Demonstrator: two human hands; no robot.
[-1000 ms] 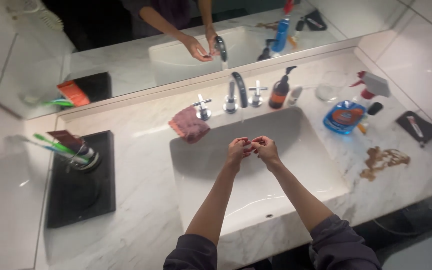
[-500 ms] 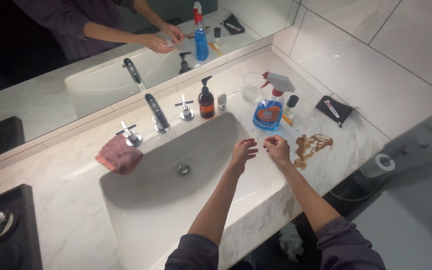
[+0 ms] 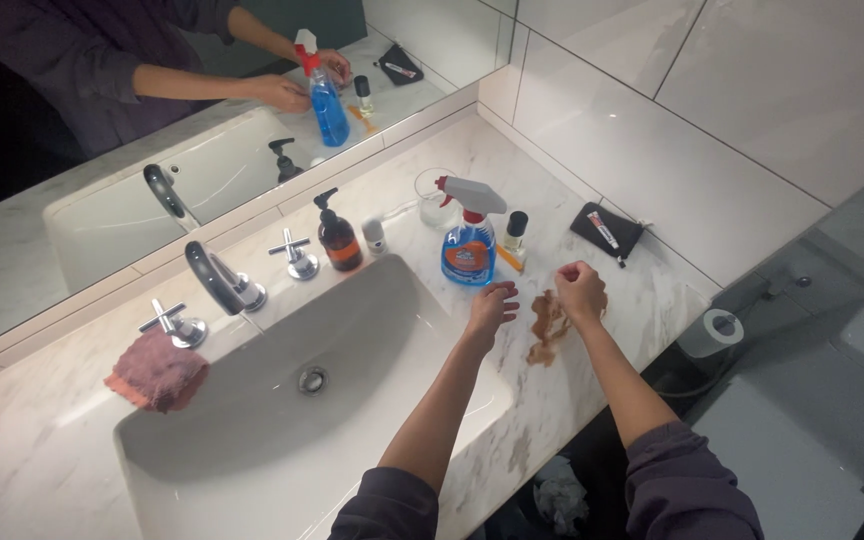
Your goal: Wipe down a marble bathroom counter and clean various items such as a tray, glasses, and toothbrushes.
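Observation:
My left hand [image 3: 490, 305] hovers with loose fingers over the sink's right rim, just below a blue spray bottle [image 3: 469, 238] with a white and red trigger. It holds nothing. My right hand [image 3: 581, 290] is closed in a fist above a brown spill [image 3: 544, 328] on the marble counter [image 3: 42, 440]; I cannot see anything inside it. The white basin [image 3: 282, 420] lies to the left of both hands.
A dark faucet [image 3: 214, 280] with two cross handles stands behind the basin. A brown pump bottle [image 3: 335, 235], a small vial [image 3: 516, 233], a glass [image 3: 434, 198], a black pouch [image 3: 606, 230] and a pink cloth [image 3: 159, 369] sit on the counter. A paper roll [image 3: 710, 333] stands low right.
The view has swung right. Both hands left the basin's middle, separated, and moved right to the counter, the right one now over the brown spill.

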